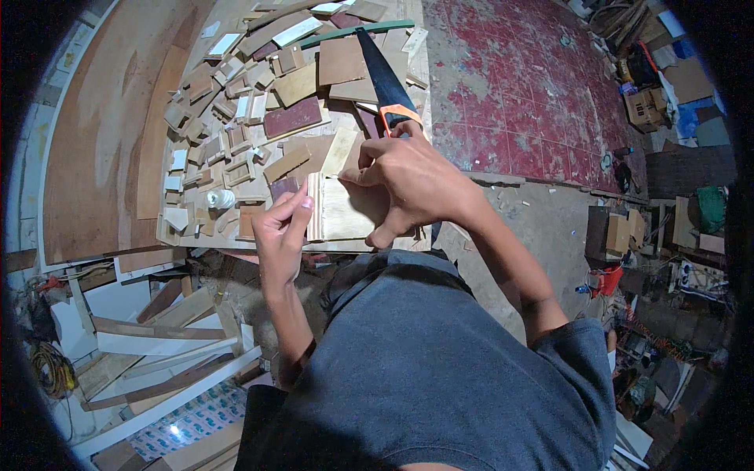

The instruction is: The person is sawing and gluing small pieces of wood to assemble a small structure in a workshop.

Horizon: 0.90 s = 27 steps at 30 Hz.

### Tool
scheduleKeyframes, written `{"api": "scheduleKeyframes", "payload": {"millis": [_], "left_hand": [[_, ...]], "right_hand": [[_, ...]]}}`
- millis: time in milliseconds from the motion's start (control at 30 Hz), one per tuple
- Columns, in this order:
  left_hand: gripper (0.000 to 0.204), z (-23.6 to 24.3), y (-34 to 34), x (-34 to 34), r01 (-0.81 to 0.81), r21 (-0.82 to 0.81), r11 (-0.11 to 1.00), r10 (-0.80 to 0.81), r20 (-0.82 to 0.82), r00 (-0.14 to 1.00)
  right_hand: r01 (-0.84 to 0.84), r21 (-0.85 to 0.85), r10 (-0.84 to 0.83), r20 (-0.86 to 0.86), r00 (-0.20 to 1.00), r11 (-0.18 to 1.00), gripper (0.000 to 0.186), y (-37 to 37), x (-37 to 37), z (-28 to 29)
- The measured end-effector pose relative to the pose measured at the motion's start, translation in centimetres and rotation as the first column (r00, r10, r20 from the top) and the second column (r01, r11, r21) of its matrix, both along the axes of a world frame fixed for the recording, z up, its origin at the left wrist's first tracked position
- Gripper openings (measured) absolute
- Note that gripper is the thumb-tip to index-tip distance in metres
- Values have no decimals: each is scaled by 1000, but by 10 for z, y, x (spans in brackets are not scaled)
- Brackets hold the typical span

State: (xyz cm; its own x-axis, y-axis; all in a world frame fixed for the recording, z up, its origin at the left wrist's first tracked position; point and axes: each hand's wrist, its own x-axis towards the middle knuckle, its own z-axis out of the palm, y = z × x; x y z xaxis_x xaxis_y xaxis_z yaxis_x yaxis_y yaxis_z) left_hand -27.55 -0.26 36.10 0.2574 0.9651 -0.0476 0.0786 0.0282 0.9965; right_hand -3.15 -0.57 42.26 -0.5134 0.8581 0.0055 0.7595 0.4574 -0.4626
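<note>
Head view: one person seen from above, two bare hands over a workbench littered with wood offcuts.
Left hand [281, 224]: one, fingers curled shut on the left edge of a pale wooden block [342, 210], thumb lying along that edge.
Right hand [404, 184]: one, pressed down on the top and right side of the same block, fingertips pinched together at its upper edge; whether they pinch something small there cannot be told.
Pale wooden block: one, flat on the near edge of the bench, between the two hands, touching both.
Handsaw [382, 78]: one, dark blade with an orange handle, lying on the scraps just beyond the right hand, its handle near the knuckles.
Workbench [259, 245]: one light board top, its near rim just in front of the person's body.
Wood offcuts [259, 102]: too many to count, several dozen small squares and strips, pale, brown and dark red, spread across the bench.
White spool-like piece [221, 198]: one, among the scraps left of the left hand.
Large plywood sheet [102, 141]: one, curved brown, left of the bench.
Red tiled floor [518, 86]: one worn patch, right of the bench.
Cardboard box [646, 108]: one, at the far right.
</note>
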Motion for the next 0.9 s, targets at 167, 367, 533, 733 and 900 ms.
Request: {"api": "scheduleKeyframes", "payload": {"millis": [167,367,533,733,900], "left_hand": [[32,-5,-1,-2,-3,25,1000,2,27,1000],[33,-3,-5,-2,-4,41,999,3,34,999],[32,-4,-5,0,-17,30,999,16,63,998],[32,-6,-6,-2,-27,5,1000,27,66,997],[33,-3,-5,4,-40,-13,999,42,111,993]], "right_hand": [[1,-17,-1,-12,1000,1000,83,-1,0,3],[-9,-35,10,23,1000,999,85,-2,-1,2],[-14,-17,13,-43,999,1000,84,-2,1,-5],[-6,-44,5,-19,1000,999,82,-3,0,3],[4,33,-2,-60,998,999,84,-4,1,-5]]}}
